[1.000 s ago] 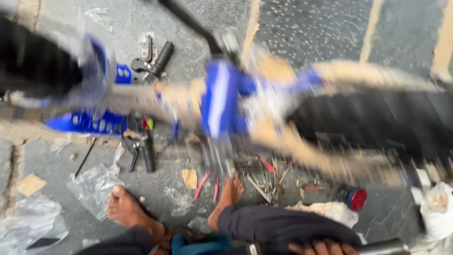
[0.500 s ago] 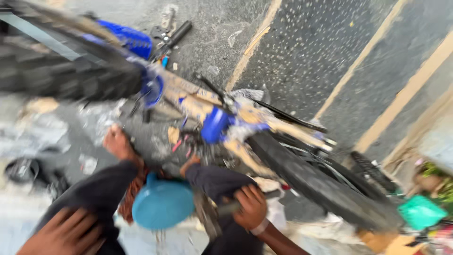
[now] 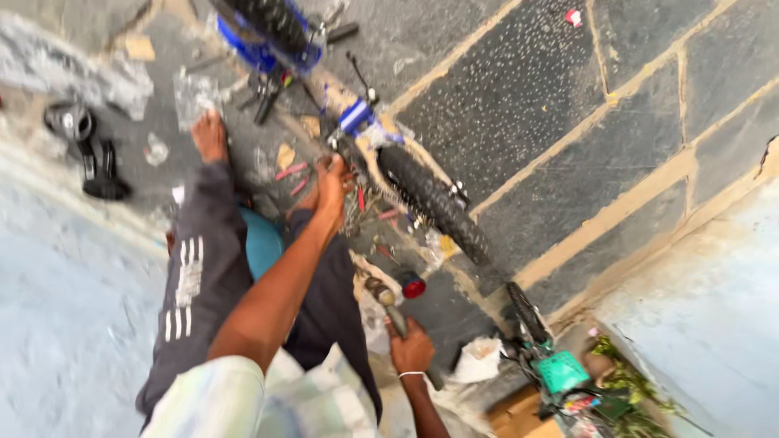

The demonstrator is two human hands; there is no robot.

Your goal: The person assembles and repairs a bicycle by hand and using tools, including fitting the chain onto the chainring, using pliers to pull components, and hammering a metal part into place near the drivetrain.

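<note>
Bicycle (image 3: pixel 430 203) lies on grey stone paving (image 3: pixel 568 105)

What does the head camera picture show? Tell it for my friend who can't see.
A seated person stretches their left hand to a bicycle lying on stone paving, while their right hand grips a hammer. Small tools lie scattered near a bare foot.

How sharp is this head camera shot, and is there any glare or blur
Head view: soft daylight, no harsh glare; motion blur smears the edges, the left hand near the bicycle tyre and the right hand gripping a hammer are moderately clear.
</note>
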